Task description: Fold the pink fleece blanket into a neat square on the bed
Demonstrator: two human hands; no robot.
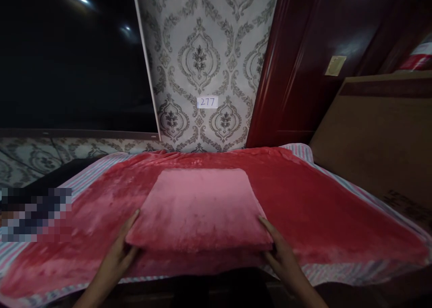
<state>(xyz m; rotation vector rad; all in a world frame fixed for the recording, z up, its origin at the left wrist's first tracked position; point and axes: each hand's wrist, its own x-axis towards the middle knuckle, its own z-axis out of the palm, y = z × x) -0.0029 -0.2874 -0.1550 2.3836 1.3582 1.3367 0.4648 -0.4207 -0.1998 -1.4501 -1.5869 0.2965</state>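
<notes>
A flat, roughly square pink plush cloth (pixel 199 204) is in front of me, above the red blanket. It looks folded, with a straight far edge and a thicker near edge. My left hand (pixel 123 247) is closed on its near left corner, thumb along the side and fingers reaching under. On the opposite side, my right hand (pixel 278 245) grips the near right corner the same way. The fingertips beneath the cloth are hidden. Under it spreads a red plush blanket (pixel 303 200) with pale striped fabric showing at its edges.
A large dark television (pixel 74 65) stands at the back left. Behind the blanket is patterned wallpaper (pixel 199 42) with a paper label (pixel 207 102) reading 277. A dark red door or panel (pixel 297 51) and a big cardboard box (pixel 381 137) are at the right. A patch at left is pixelated.
</notes>
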